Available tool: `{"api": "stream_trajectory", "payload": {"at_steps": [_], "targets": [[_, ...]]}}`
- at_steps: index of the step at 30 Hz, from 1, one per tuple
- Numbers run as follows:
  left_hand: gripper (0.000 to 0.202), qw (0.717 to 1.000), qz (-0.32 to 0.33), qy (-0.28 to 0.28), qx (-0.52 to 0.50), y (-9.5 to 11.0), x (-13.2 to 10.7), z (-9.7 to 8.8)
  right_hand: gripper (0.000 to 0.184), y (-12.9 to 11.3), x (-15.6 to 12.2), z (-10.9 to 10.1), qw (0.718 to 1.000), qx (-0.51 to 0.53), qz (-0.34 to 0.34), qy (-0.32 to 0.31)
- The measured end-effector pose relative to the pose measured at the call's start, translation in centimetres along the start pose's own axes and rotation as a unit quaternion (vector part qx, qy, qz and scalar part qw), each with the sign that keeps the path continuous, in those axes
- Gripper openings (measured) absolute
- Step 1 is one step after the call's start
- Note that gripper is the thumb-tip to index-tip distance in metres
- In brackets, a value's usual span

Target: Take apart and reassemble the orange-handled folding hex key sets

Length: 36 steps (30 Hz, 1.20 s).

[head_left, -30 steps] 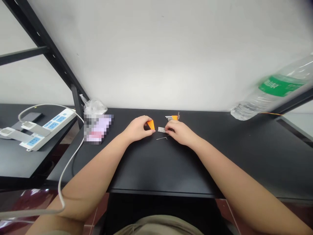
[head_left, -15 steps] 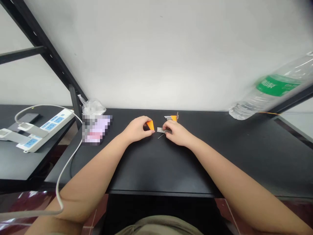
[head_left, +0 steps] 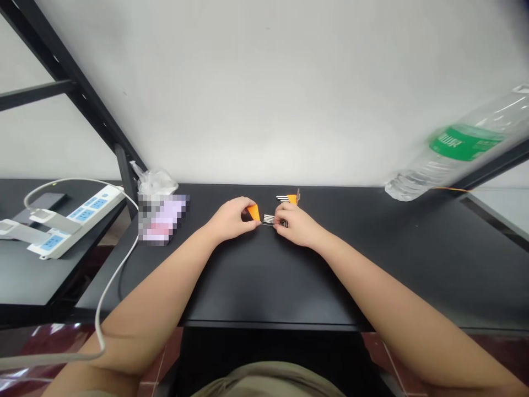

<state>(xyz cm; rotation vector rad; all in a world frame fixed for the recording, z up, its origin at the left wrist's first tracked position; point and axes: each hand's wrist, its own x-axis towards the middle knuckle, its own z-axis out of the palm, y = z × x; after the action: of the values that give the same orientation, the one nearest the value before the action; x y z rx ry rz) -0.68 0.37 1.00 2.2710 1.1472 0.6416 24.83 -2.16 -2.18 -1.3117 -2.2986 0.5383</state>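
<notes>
Between thumb and fingers, my left hand (head_left: 232,219) grips an orange hex key holder (head_left: 253,212) above the black table. My right hand (head_left: 298,225) is closed on a row of silver hex keys (head_left: 268,219), whose straight ends point left toward the holder. One thin hex key (head_left: 266,224) lies along the near side of the row, its left end close to my left thumb; I cannot tell whether it touches the holder. Just behind my right hand lies a second orange holder (head_left: 292,199) with several hex keys in it. My right fingers hide the bent ends in part.
A large clear bottle (head_left: 446,151) with a green label stands at the right rear. On the left are a crumpled plastic bag (head_left: 155,181), a pixelated flat item (head_left: 165,218) and a white power strip (head_left: 76,220). A white cable (head_left: 119,264) runs over the table's left side.
The thin hex key, slanted down and away from the row before, now lies nearly in line with the others. My right hand has shifted slightly left; my left hand stays about where it was.
</notes>
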Motion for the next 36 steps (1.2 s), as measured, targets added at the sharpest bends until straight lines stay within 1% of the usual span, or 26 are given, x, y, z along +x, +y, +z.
{"api": "stream_trajectory", "payload": {"at_steps": [5,10,12,15,19,24,26,28,31,34,36], "targets": [[0.036,1.0,0.002,-0.001,-0.001,0.0,0.0,0.0,0.006,0.1,0.1,0.0,1.0,-0.01,0.006,0.001],[0.036,1.0,0.0,-0.004,0.003,0.0,0.1,0.0,0.019,0.1,0.0,-0.3,1.0,0.001,0.022,0.006],[0.038,1.0,0.002,-0.005,0.007,0.0,0.1,-0.1,0.02,0.4,-0.1,-0.8,0.999,0.008,0.041,0.021],[0.042,1.0,0.002,-0.007,0.012,0.0,0.0,-0.1,0.017,1.3,-0.3,-1.7,0.996,-0.01,0.079,0.048],[0.05,1.0,-0.002,0.002,0.014,-0.3,0.0,0.1,0.011,2.3,-0.4,-2.5,0.994,-0.023,0.1,0.023],[0.048,1.0,-0.004,0.002,0.018,-0.5,0.0,0.3,0.008,2.0,-0.2,-2.4,0.994,-0.054,0.096,0.0],[0.047,1.0,-0.004,0.002,0.018,-0.4,0.1,0.3,0.003,1.8,-0.1,-2.5,0.989,-0.079,0.122,-0.02],[0.046,1.0,-0.004,0.001,0.016,-0.4,0.1,0.3,0.005,1.7,0.0,-2.6,0.98,-0.107,0.163,-0.032],[0.045,1.0,-0.003,-0.001,0.015,-0.2,0.1,0.3,0.011,1.8,-0.2,-2.9,0.972,-0.119,0.2,-0.029],[0.042,1.0,-0.002,-0.001,0.017,-0.1,0.1,0.3,0.015,2.3,-0.4,-2.9,0.976,-0.108,0.191,-0.012],[0.041,1.0,-0.004,-0.001,0.019,-0.1,0.1,0.3,0.016,2.6,-0.7,-2.8,0.976,-0.129,0.176,-0.001]]}}
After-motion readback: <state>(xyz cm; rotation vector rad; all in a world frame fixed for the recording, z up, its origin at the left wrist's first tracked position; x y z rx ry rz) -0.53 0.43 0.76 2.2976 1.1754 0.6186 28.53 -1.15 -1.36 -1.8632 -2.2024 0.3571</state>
